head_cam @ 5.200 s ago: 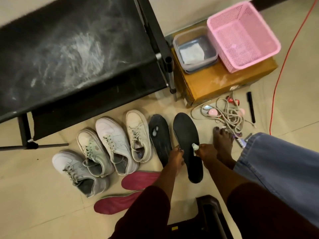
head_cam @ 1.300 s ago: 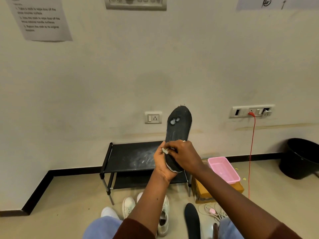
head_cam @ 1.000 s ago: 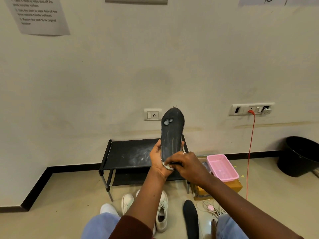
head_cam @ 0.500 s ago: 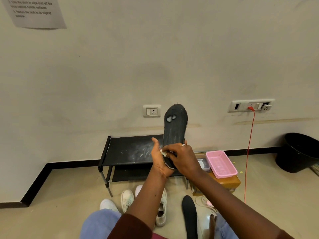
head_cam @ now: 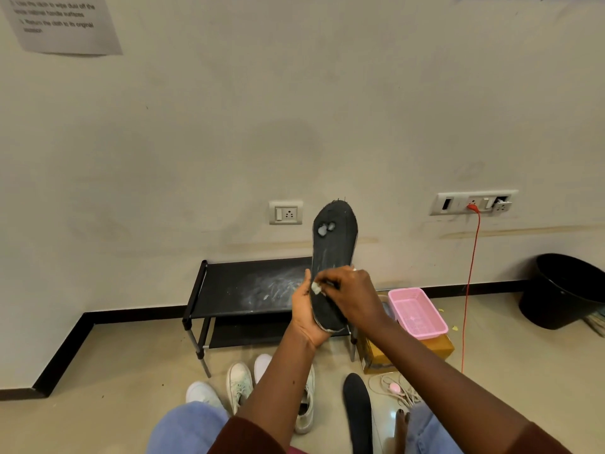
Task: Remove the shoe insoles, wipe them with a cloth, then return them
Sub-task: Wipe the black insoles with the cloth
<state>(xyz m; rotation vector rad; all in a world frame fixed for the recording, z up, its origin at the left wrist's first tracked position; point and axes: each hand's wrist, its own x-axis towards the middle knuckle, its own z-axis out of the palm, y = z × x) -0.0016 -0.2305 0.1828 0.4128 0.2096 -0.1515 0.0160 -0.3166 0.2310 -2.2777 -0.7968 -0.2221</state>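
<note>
Nearest, down by the person's knees, the second black insole (head_cam: 358, 417) lies flat on the floor just beside a row of white shoes (head_cam: 240, 381). It is out of its shoe and, I'd judge, left within reach for its own turn or its return. Above them the left grip (head_cam: 304, 312) is wrapped round the heel end of the raised insole (head_cam: 335, 244), thumb up along its left edge. The piece stands nearly upright with its toe towards the wall, so its whole face is turned to the person and braced against pressure. The right grip (head_cam: 355, 294) is curled, fingertips pinching a small whitish cloth (head_cam: 316, 287) against the insole's lower middle, close to the left edge. Two pale patches show near the toe; I cannot tell whether they are dirt or wear. Behind stands a black shoe rack (head_cam: 248, 286), its top shelf smeared dusty white, and to its right a pink basket (head_cam: 417, 312) sits on a cardboard box (head_cam: 440, 347). Farthest, a red cable (head_cam: 471, 273) drops from a wall socket, and a black bin (head_cam: 563, 290) stands by the wall.
</note>
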